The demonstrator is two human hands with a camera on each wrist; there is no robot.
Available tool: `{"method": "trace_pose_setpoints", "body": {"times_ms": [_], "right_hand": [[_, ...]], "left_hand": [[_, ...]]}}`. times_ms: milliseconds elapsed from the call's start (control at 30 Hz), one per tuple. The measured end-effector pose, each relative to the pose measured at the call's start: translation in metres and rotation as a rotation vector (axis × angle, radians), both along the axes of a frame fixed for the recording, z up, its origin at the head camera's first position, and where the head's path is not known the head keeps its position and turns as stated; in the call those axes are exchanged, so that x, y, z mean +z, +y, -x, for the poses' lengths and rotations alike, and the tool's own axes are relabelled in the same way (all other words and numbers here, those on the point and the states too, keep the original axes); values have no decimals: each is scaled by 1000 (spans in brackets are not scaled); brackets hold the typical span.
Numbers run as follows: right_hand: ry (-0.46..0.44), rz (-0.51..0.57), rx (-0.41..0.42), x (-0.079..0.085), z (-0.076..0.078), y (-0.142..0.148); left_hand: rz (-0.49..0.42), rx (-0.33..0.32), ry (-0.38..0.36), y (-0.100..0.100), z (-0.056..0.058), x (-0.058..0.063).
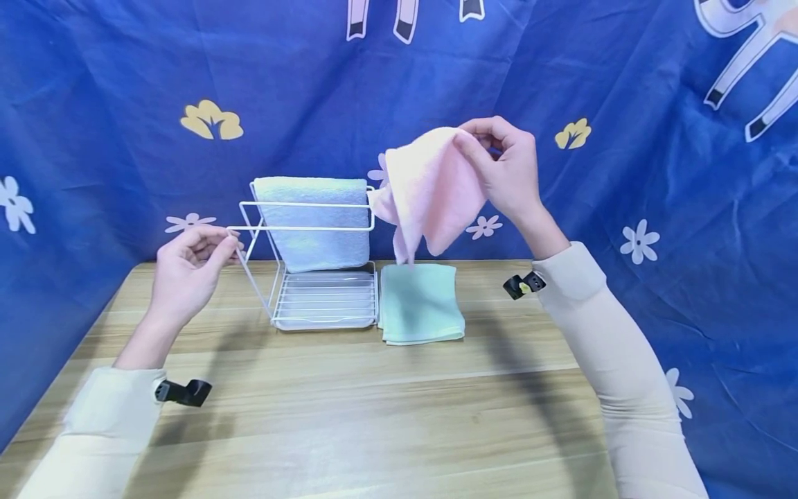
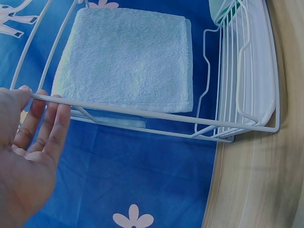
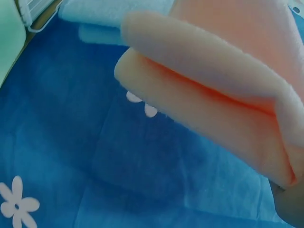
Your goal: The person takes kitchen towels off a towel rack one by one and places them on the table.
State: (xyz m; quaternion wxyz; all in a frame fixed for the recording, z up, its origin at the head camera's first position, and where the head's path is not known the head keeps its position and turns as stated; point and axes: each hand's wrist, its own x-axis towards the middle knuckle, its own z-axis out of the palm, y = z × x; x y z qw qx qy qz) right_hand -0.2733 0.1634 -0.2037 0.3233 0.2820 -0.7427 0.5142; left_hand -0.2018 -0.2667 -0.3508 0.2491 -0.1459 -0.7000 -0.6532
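Note:
A pink towel (image 1: 430, 187) hangs in loose folds from my right hand (image 1: 508, 166), pinched between thumb and fingers above the table. In the right wrist view the folded towel (image 3: 213, 95) fills the upper right, hiding nearly all of the hand. My left hand (image 1: 193, 267) grips the upper left corner of a white wire rack (image 1: 318, 228); thumb and fingertips close on its bar in the left wrist view. Over the rack's back bar drapes a light blue towel (image 1: 318, 242). The pink towel's left end overlaps the rack's right upper end in the head view.
A folded mint-green cloth (image 1: 420, 305) lies on the wooden table (image 1: 374, 409) just right of the rack. The rack's bottom holds a wire shelf above a pale tray (image 1: 324, 322). Behind the table hangs a blue patterned curtain (image 1: 299, 83).

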Motion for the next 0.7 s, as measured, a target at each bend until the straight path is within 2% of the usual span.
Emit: {"method": "trace_pose_setpoints", "body": {"times_ms": [200, 700], "right_hand": [[-46, -65, -31, -8, -4, 17], [-147, -279, -115, -38, -15, 58]], "left_hand": [[-38, -27, 8, -1, -1, 0], [-31, -17, 7, 1, -2, 1]]}}
